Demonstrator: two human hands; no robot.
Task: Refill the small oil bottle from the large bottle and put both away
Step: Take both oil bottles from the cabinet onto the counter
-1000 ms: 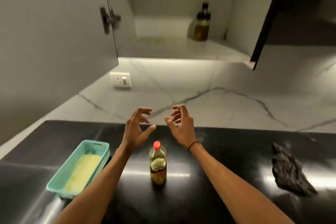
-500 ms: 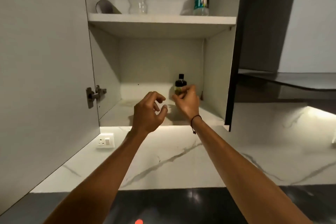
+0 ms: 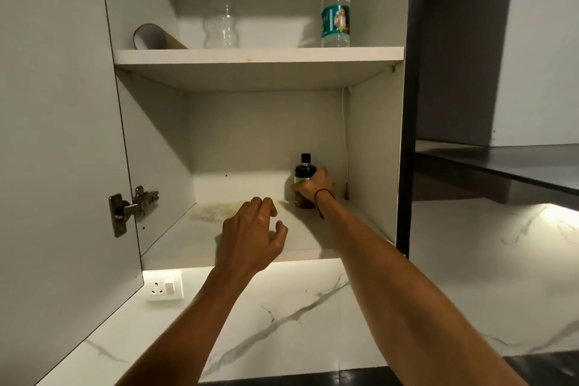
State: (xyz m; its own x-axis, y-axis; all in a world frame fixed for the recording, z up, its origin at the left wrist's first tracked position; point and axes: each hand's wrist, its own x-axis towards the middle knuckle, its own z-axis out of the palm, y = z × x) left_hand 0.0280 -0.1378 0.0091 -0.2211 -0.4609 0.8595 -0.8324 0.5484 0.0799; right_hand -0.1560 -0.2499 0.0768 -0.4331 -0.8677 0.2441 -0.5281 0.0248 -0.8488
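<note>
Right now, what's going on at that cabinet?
A person is reaching into the open wall cabinet. The right hand is wrapped around a small dark-capped oil bottle standing at the back right of the lower shelf. The left hand hovers empty over the shelf's front edge, fingers loosely curled. On the upper shelf stand a clear empty bottle and a teal-labelled bottle. The large oil bottle is out of view.

The right hand [image 3: 313, 186] covers the middle of the small bottle [image 3: 304, 171]. The fingers behind it are hidden. Both arms are cut off at the bottom edge.
</note>
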